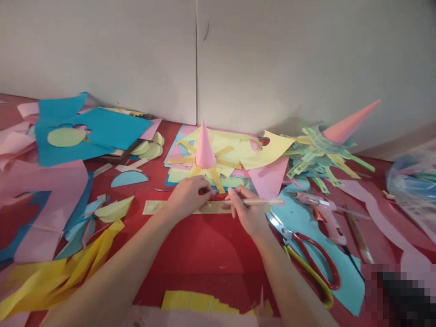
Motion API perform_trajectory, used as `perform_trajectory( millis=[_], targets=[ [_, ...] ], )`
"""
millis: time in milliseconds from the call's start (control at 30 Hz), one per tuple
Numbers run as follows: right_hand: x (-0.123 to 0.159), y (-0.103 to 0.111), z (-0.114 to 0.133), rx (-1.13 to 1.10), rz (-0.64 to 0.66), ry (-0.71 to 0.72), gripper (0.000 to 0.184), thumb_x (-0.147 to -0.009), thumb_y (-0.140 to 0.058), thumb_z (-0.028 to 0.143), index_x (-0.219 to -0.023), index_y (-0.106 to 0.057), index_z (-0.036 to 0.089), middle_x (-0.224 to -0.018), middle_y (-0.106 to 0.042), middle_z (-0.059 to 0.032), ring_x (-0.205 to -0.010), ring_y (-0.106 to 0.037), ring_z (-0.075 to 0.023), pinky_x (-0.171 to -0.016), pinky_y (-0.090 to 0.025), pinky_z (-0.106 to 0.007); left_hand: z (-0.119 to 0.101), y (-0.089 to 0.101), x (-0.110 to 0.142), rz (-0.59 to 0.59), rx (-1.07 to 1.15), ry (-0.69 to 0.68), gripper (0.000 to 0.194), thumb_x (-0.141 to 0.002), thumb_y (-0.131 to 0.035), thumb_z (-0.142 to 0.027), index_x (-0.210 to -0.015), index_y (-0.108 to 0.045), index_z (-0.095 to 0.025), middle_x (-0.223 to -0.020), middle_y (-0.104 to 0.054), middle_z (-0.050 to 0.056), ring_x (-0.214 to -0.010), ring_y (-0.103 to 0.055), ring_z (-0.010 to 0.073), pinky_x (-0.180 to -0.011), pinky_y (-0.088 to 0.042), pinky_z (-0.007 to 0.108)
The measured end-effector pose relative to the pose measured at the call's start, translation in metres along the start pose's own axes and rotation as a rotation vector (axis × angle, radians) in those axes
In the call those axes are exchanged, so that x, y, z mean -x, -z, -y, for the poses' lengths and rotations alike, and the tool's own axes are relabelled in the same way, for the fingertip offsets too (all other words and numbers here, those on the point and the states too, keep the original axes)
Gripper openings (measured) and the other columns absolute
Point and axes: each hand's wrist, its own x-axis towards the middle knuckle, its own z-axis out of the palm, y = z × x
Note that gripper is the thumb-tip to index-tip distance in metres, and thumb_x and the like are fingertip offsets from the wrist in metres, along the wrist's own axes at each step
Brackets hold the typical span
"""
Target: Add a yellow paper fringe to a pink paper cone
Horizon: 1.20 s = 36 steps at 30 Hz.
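We see a pale strip (153, 207) flat on red board (204, 247); the left hand (190, 193) over it, perhaps steadying — whether pinching anything, we cannot tell — and the right hand (247, 211) clamping a pencil-like stick (269, 201), apparently for control.

The left forearm (136, 254) and right forearm (284, 268) are bare along their visible length, broad at the lower edge of the view and tapering to slim wrists (260, 231); the left hand (189, 195) and right hand (248, 211) are bare too, with slender fingers (237, 203).
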Motion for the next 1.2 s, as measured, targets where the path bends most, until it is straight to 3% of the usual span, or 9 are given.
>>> perform_trajectory(
  millis=[233,400,567,967,1200],
  targets=[
    [-0.0015,-0.0014,-0.0008,-0.064,-0.109,-0.023,0.037,-0.083,-0.052,0.043,-0.056,-0.037,0.022,-0.037,-0.036,0.0089,-0.039,-0.051,-0.0104,-0.046,-0.043,-0.021,0.0038,-0.0010,-0.0020,0.026,0.043,-0.029,0.008,-0.072,-0.063,-0.028,-0.071,-0.062,-0.020,-0.078,-0.064,-0.001,-0.072,-0.057,0.0137,-0.064,-0.040,0.024],
    [-0.0007,-0.0006,-0.0006,0.002,-0.074,0.008,0.038,-0.083,-0.052,0.042,-0.054,-0.037,0.022,-0.038,-0.040,0.0077,-0.043,-0.055,-0.0111,-0.049,-0.043,-0.021,0.0022,0.0004,-0.0018,0.033,0.044,-0.006,0.009,-0.072,-0.062,-0.029,-0.070,-0.063,-0.020,-0.076,-0.063,-0.001,-0.069,-0.056,0.0129,-0.061,-0.039,0.024],
    [-0.0005,0.0006,-0.0018,0.116,-0.057,0.092,0.040,-0.084,-0.050,0.038,-0.051,-0.037,0.021,-0.038,-0.043,0.0071,-0.042,-0.049,-0.0088,-0.054,-0.041,-0.021,-0.0003,0.0024,-0.0003,0.032,0.031,-0.014,0.014,-0.069,-0.066,-0.034,-0.071,-0.063,-0.020,-0.074,-0.062,-0.001,-0.070,-0.055,0.0141,-0.060,-0.039,0.024],
    [-0.0004,-0.0001,-0.0029,0.139,-0.013,0.077,0.038,-0.085,-0.048,0.038,-0.052,-0.037,0.022,-0.038,-0.043,0.0063,-0.042,-0.048,-0.0101,-0.052,-0.041,-0.022,0.0003,0.0013,-0.0007,0.029,0.027,-0.023,0.014,-0.071,-0.064,-0.034,-0.070,-0.061,-0.020,-0.075,-0.063,-0.001,-0.072,-0.056,0.0146,-0.063,-0.039,0.025],
    [-0.0005,0.0006,-0.0024,0.126,-0.059,0.050,0.037,-0.085,-0.047,0.038,-0.054,-0.036,0.022,-0.037,-0.040,0.0073,-0.042,-0.050,-0.0104,-0.050,-0.041,-0.021,0.0010,0.0016,-0.0006,0.040,0.024,-0.017,0.013,-0.070,-0.065,-0.034,-0.071,-0.062,-0.021,-0.075,-0.063,-0.001,-0.071,-0.056,0.0144,-0.062,-0.040,0.025]
  ],
)
